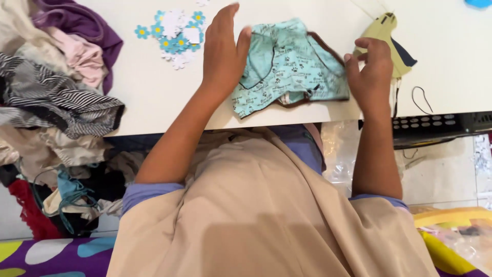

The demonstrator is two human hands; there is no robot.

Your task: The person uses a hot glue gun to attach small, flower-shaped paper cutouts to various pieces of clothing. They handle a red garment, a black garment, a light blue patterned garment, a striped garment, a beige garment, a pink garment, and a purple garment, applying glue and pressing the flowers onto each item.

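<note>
While a teal printed garment (287,69) lies at the white table's (148,102) near edge, the left hand (223,54) presses flat and open on its nine o'clock side, the right hand (371,72) pinches its three o'clock edge, and paper flowers (174,31) sit beyond at eleven o'clock.

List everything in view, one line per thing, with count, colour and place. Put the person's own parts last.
small garment: one, teal print with dark trim, on the table edge between both hands
table: one, white, across the top
paper flowers: a cluster, blue and white, upper left of the table
yellow cloth piece: one, pale yellow with navy, upper right, behind the right hand
thin cord: one, black, right of the table
clothes pile: many, mixed colours, far left
left hand: flat on the garment's left edge
right hand: fingers bent at the garment's right edge; grip unclear
</note>
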